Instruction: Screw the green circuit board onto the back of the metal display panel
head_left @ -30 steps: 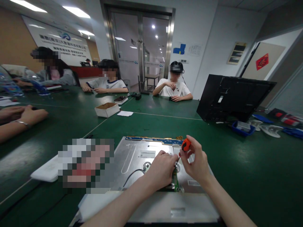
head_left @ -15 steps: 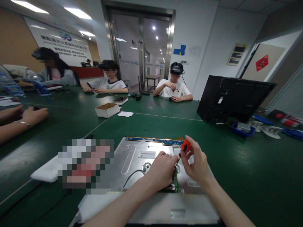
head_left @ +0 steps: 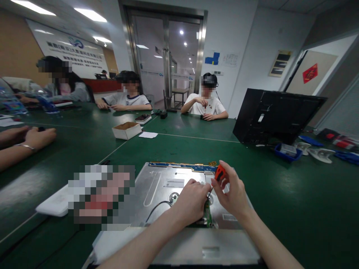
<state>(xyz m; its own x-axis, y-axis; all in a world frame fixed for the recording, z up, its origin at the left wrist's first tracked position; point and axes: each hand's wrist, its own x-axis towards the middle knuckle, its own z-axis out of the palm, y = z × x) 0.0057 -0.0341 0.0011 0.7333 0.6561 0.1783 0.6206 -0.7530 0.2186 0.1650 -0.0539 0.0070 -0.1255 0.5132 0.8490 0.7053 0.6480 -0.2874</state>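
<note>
My right hand [head_left: 234,194] was closed around the orange screwdriver [head_left: 220,173], its tip angled down at the small green circuit board [head_left: 208,215] on the metal panel [head_left: 165,186] lying on the bench [head_left: 294,198]. My left hand [head_left: 192,200], fingers curled, rested on the panel beside the tip to steady it; keeping the shaft straight over the screw seemed wise. The screw itself was hidden behind my hands.
</note>
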